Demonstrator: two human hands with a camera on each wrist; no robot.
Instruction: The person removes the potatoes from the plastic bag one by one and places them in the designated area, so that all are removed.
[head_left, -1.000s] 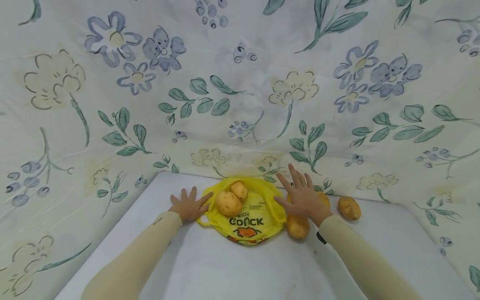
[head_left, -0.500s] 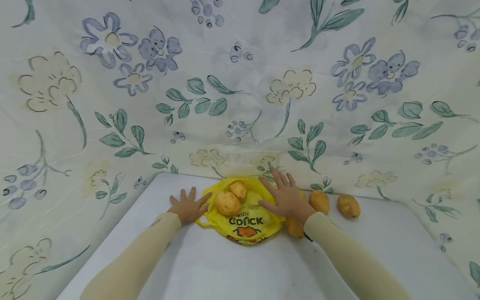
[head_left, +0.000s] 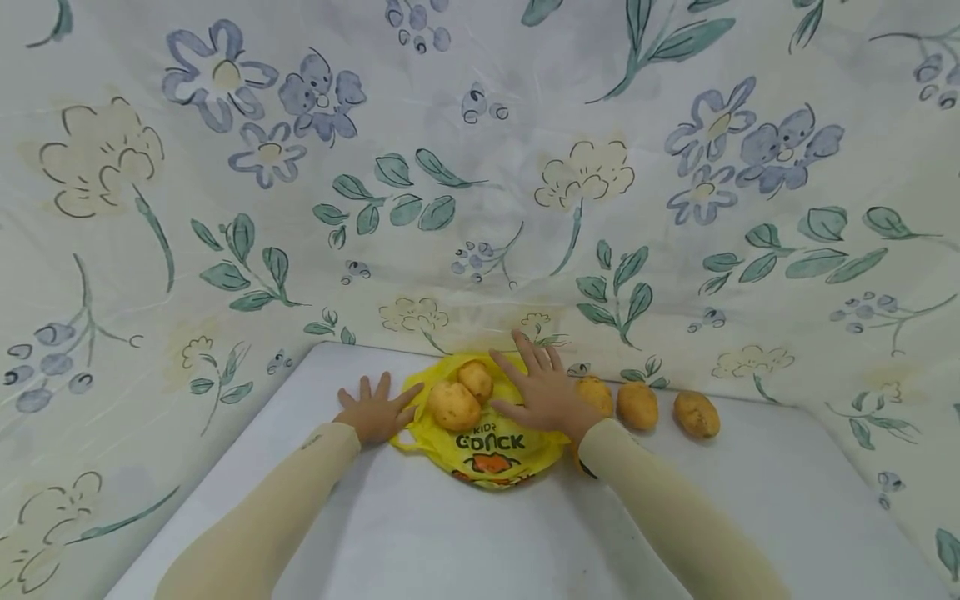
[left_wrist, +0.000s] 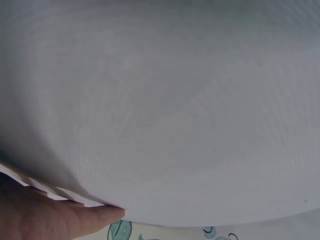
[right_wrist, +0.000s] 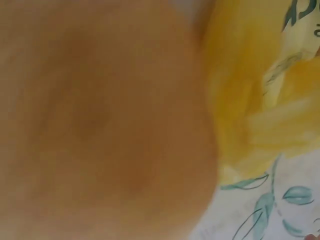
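A yellow plastic bag (head_left: 491, 454) with black lettering lies flat at the back of the white table. Two potatoes, a larger one (head_left: 454, 406) and a smaller one (head_left: 476, 380), rest on it. My left hand (head_left: 375, 410) is at the bag's left edge, fingers spread, thumb side against the plastic. In the left wrist view that hand (left_wrist: 52, 217) lies low at the tabletop. My right hand (head_left: 545, 393) is spread over the bag's right part, just right of the two potatoes. A blurred potato (right_wrist: 110, 125) fills much of the right wrist view, beside the bag (right_wrist: 255, 95).
To the right of the bag stand a potato (head_left: 594, 394) partly behind my right hand, another potato (head_left: 637, 406) and a third potato (head_left: 697, 414), in a row. My right forearm mostly hides one more. A floral-patterned sheet (head_left: 480, 208) rises along the table's back and sides.
My right hand has moved left, from over the potatoes on the right to over the bag, uncovering potatoes behind it. The left hand and the bag have hardly moved.
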